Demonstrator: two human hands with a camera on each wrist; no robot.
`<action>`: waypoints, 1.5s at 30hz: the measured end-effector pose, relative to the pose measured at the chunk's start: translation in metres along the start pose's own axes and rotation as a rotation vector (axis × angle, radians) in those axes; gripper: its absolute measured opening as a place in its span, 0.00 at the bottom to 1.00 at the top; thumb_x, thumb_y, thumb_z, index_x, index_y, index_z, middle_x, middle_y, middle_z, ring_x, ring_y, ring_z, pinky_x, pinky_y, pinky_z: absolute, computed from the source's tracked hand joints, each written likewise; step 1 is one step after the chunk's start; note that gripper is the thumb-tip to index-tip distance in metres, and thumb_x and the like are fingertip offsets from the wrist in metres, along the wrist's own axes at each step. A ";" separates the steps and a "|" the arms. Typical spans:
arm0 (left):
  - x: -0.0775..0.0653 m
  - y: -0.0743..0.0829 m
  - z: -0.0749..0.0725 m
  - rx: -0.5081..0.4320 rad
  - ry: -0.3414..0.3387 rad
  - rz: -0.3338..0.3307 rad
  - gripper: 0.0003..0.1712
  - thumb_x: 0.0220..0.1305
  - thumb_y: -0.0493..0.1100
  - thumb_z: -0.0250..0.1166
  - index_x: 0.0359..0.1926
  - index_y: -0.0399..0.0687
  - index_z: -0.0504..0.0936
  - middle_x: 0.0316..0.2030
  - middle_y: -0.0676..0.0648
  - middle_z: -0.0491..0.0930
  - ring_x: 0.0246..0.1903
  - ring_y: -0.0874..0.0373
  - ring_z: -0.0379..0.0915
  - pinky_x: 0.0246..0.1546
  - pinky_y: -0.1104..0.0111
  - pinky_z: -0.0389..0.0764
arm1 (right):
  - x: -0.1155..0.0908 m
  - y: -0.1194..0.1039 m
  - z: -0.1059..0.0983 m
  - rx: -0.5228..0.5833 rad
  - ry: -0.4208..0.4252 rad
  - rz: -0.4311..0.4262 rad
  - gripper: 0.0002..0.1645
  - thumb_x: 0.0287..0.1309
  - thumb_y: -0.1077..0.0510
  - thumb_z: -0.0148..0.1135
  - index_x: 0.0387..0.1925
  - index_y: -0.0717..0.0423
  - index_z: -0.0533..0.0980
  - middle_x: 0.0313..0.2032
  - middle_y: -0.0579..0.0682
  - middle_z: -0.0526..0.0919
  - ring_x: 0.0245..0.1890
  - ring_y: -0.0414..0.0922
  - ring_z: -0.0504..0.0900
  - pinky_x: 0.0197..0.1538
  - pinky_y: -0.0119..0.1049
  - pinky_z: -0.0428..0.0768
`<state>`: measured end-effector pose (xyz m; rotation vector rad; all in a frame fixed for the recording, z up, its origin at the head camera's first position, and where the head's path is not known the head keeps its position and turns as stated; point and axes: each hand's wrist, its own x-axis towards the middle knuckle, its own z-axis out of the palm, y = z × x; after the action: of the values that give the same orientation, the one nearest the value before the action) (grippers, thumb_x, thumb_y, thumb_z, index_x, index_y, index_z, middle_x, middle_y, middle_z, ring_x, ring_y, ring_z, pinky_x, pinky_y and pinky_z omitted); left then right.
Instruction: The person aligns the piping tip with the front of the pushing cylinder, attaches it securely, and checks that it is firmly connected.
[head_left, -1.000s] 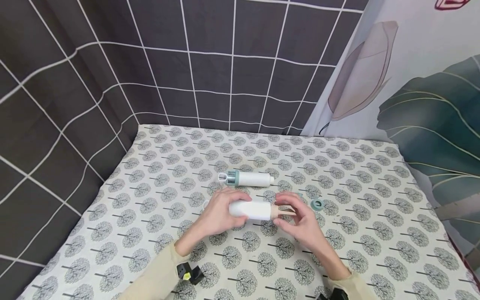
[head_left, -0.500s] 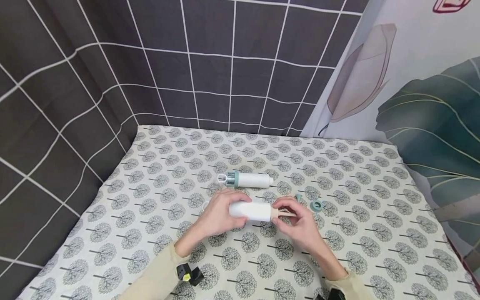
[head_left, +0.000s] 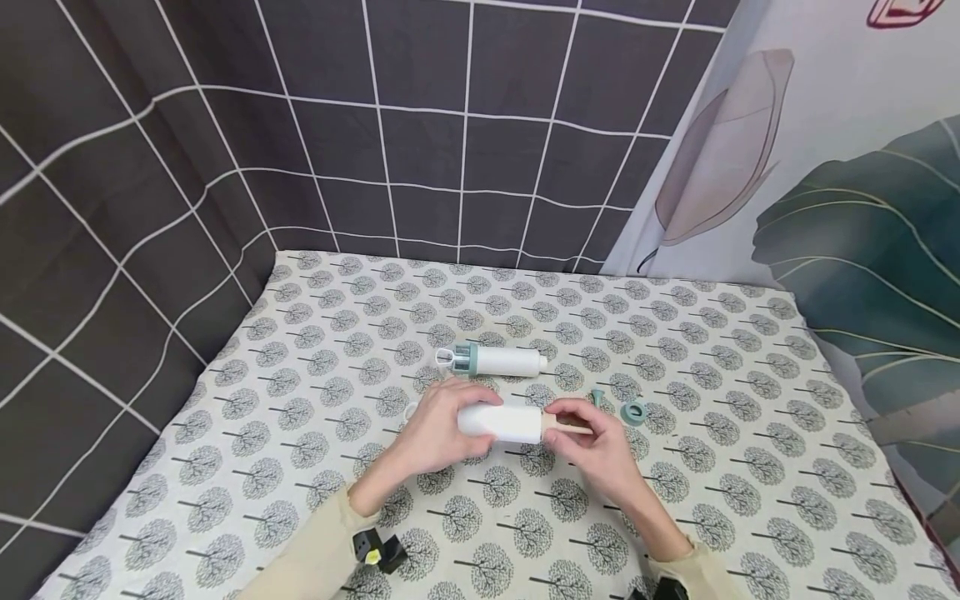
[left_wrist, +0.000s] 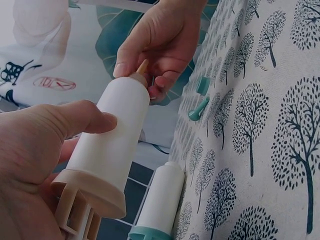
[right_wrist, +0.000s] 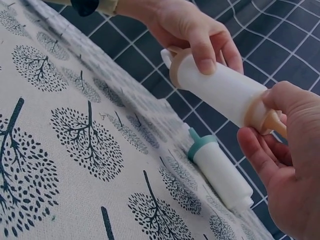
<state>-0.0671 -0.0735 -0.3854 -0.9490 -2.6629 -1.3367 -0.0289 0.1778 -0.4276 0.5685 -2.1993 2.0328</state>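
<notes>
I log left hand [head_left: 438,425] curled round white tube [head_left: 504,422], masking most of its handle end [left_wrist: 90,193] in head view, right hand [head_left: 596,439] pinching the part-covered beige collar [right_wrist: 254,112].

rear tube [head_left: 508,360]: on tablecloth [head_left: 750,492], behind front tube [head_left: 506,423] | nozzle [head_left: 597,397]: right of both | ring [head_left: 627,413]: right of nozzle

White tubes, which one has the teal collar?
The farther tube, lying on the tablecloth; the nearer tube, gripped by the left hand, has a beige collar.
</notes>
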 end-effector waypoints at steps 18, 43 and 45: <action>0.000 -0.001 0.002 0.012 -0.003 0.013 0.26 0.40 0.34 0.80 0.46 0.46 0.86 0.47 0.49 0.85 0.51 0.52 0.76 0.60 0.45 0.66 | 0.001 -0.004 -0.001 -0.007 -0.004 0.095 0.17 0.60 0.73 0.62 0.51 0.76 0.74 0.39 0.68 0.81 0.29 0.53 0.84 0.34 0.40 0.86; -0.002 -0.001 -0.001 -0.017 -0.001 0.012 0.27 0.40 0.32 0.79 0.46 0.42 0.85 0.46 0.47 0.85 0.48 0.50 0.77 0.55 0.48 0.71 | -0.001 0.001 0.000 0.016 -0.065 -0.157 0.24 0.45 0.83 0.62 0.47 0.70 0.73 0.48 0.66 0.75 0.47 0.47 0.79 0.52 0.39 0.81; -0.002 -0.001 0.000 -0.019 -0.004 0.006 0.27 0.40 0.32 0.79 0.46 0.42 0.85 0.46 0.47 0.85 0.48 0.50 0.77 0.55 0.47 0.71 | -0.001 0.001 0.000 0.009 -0.057 -0.151 0.23 0.45 0.83 0.62 0.46 0.70 0.73 0.48 0.65 0.76 0.47 0.47 0.79 0.51 0.39 0.82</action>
<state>-0.0662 -0.0750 -0.3861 -0.9609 -2.6530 -1.3625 -0.0286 0.1776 -0.4289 0.7774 -2.1073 1.9741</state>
